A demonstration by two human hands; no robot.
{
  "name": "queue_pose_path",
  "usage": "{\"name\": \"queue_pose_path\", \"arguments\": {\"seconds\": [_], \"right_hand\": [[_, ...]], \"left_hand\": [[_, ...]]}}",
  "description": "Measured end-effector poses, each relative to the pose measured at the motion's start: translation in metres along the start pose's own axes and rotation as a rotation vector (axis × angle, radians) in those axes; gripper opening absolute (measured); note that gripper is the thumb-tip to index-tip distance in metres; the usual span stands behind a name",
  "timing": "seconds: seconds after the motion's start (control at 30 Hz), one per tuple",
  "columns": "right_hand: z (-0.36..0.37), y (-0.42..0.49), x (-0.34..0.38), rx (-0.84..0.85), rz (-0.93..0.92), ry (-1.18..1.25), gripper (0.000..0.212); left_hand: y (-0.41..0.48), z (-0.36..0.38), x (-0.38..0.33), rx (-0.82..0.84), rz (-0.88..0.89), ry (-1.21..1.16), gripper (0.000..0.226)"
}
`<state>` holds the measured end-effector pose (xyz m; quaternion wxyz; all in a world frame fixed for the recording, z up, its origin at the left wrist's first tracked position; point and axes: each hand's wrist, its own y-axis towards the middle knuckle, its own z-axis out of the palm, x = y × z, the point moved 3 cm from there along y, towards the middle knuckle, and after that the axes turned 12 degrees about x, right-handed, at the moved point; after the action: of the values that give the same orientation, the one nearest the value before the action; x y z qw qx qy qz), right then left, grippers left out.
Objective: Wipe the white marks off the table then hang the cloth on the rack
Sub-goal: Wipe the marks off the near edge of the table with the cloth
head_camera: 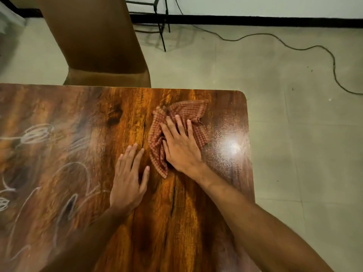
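A red checked cloth (188, 110) lies crumpled on the glossy wooden table (98, 107), toward its far right corner. My right hand (180, 146) presses flat on the cloth, fingers spread over it and thumb tucked into a fold. Just left of the cloth, my left hand (127, 179) rests palm down on the bare wood, holding nothing. White scribbled marks (37, 132) cover the left part of the table, well away from the cloth. A black metal rack (157, 16) stands on the floor beyond the table, only its lower part showing.
A brown chair (98, 42) stands pushed against the table's far edge. A black cable (294, 48) snakes across the pale tiled floor on the right. The table's rounded right corner (243, 95) is close to the cloth.
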<state>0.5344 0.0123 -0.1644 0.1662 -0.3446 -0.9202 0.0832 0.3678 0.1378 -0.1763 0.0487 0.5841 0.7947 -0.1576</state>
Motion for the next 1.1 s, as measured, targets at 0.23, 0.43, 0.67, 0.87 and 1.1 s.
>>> {"name": "queue_pose_path", "arguments": {"seconds": [0.23,0.43,0.67,0.87,1.1], "right_hand": [[-0.017,0.049,-0.003,-0.017,0.164,0.027,0.063],[-0.009,0.077,0.046,0.049,-0.141,-0.056,0.055],[-0.035,0.046,-0.114,-0.077,0.316,0.084,0.056],[-0.031,0.014,-0.125,-0.092,0.310,0.060,0.056],[0.004,-0.066,-0.072,-0.099,0.349,0.122,0.059]], "left_hand": [[-0.001,0.001,-0.002,-0.008,-0.007,-0.002,0.059],[-0.001,-0.002,-0.003,-0.036,-0.072,-0.033,0.061],[-0.001,-0.005,-0.004,-0.019,-0.032,-0.059,0.059],[-0.002,-0.004,-0.002,-0.039,-0.018,-0.070,0.058],[-0.003,-0.002,0.000,-0.058,-0.014,-0.027,0.058]]}}
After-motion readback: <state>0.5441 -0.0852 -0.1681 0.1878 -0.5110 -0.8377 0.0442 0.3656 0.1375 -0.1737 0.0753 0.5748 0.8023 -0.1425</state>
